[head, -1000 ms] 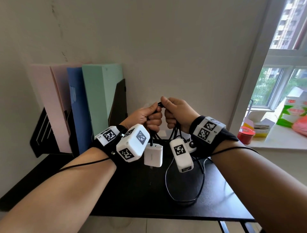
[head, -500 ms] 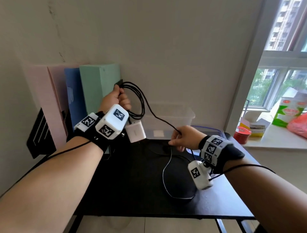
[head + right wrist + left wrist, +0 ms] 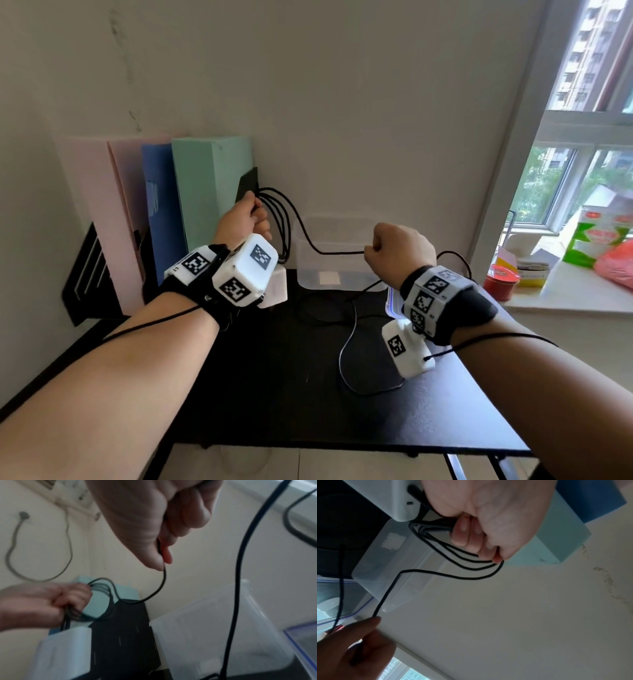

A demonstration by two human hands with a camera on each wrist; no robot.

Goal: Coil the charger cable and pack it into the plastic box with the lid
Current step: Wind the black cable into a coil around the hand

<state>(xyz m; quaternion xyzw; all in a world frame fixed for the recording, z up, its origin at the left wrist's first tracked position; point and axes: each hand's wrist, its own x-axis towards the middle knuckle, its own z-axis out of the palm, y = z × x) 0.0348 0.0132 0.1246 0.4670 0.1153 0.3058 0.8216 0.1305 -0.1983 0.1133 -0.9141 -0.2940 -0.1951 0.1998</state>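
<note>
Left hand, raised at the far left in front of the green box file, has its fingers curled round a bundle of several finished loops of the black charger cable. The left wrist view shows four or so turns gathered in that fist. The white charger brick hangs just below the hand, partly hidden behind the wrist camera.

Right hand, to the right and level with the far side of the table, pinches the free run of cable between thumb and forefinger; the remaining fingers are folded in. Between the two hands the cable sags in one shallow curve. Past the right hand it drops to the black table, where a slack length lies in a wide bend near the middle. Its end cannot be made out.

Clear plastic box stands open at the far side of the table against the wall, between the hands as seen from the head camera. It appears to hold no cable. The blue-rimmed lid lies just right of the box, mostly hidden behind the right wrist in the head view.

Judgement on progress: coiling is well begun but unfinished. Left to do: wind in the loose length on the table, lay the coil and brick in the box, fit the lid.
</note>
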